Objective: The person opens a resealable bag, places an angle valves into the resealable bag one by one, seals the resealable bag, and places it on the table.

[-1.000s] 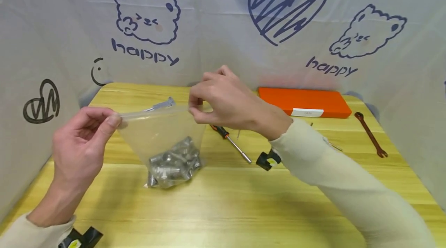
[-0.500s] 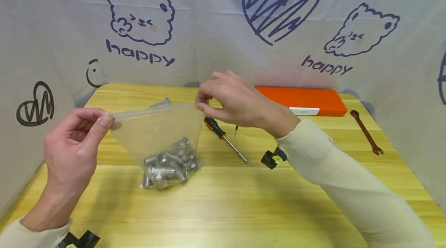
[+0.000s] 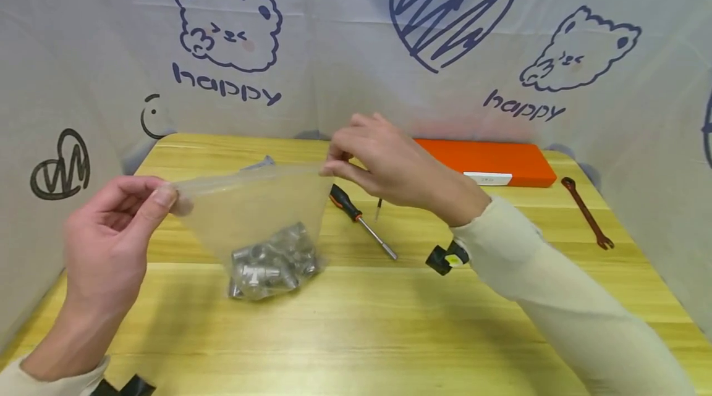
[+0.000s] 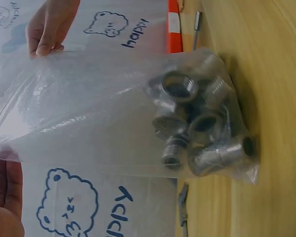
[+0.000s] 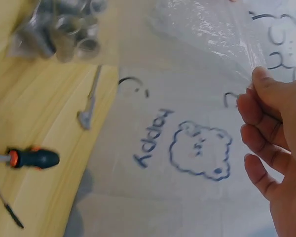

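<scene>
A clear zip bag hangs between both hands, its bottom resting on the wooden table. Several metal pipe fittings lie heaped in its lower corner; the same fittings show close up in the left wrist view. My left hand pinches the bag's top left corner. My right hand pinches the top right corner of the bag between thumb and fingertips. The bag's top edge is stretched nearly level between the two hands.
A black-and-orange screwdriver lies just right of the bag, with a thin bit beside it. An orange case sits at the back, a rusty wrench at the right. A metal bolt lies behind the bag. Printed cloth walls surround the table.
My right hand has slid rightward along the bag's top edge, stretching it wider. The left hand has held its corner and drifted slightly left and down.
</scene>
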### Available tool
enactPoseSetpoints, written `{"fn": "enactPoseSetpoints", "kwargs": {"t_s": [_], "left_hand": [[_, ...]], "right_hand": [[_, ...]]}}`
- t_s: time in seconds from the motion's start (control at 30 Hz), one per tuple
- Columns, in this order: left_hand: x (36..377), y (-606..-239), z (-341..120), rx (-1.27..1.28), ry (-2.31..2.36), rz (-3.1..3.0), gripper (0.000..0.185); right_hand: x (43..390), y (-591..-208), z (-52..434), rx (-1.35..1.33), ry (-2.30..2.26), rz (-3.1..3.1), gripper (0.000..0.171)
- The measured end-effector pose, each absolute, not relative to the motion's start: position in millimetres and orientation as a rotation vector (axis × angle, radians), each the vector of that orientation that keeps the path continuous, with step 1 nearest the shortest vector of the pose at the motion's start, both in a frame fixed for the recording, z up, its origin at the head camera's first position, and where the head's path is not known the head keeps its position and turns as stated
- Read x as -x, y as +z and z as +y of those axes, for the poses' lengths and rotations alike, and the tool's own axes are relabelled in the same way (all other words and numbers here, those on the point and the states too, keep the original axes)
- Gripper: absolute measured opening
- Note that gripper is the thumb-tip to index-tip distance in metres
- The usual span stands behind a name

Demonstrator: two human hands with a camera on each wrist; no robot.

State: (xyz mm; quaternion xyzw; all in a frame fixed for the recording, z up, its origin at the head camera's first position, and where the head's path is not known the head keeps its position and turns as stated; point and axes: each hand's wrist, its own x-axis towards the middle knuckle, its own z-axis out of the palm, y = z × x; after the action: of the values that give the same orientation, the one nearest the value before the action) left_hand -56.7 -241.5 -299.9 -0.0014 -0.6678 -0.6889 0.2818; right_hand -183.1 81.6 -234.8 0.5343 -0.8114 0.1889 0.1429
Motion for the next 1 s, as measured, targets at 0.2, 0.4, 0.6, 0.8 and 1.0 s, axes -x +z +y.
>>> {"fn": "enactPoseSetpoints", "kwargs": {"t_s": [0.2,0.4,0.6,0.8,1.0], "left_hand": [[37,-293,-252,0.098,-1.985,-1.712,0.006],[33,-294,-267,0.25,-2.152,-1.686,0.012],[63,-304,-279,0.059,-2.202,-1.941,0.01],[113,-325,-292,-0.215,-1.822,-2.484,0.027],[147,-353,-297,-0.345,-1.467,-2.84,0.046]], "right_hand": [[162,-227,85,-1.655,0.736,-2.217,0.008],[151,-229,84,-1.581,1.113,-2.42,0.007],[180,-256,65,-1.377,1.11,-2.691,0.013],[221,-295,32,-1.257,0.703,-2.892,0.022],[243,-330,7,-1.309,0.219,-2.908,0.023]]}}
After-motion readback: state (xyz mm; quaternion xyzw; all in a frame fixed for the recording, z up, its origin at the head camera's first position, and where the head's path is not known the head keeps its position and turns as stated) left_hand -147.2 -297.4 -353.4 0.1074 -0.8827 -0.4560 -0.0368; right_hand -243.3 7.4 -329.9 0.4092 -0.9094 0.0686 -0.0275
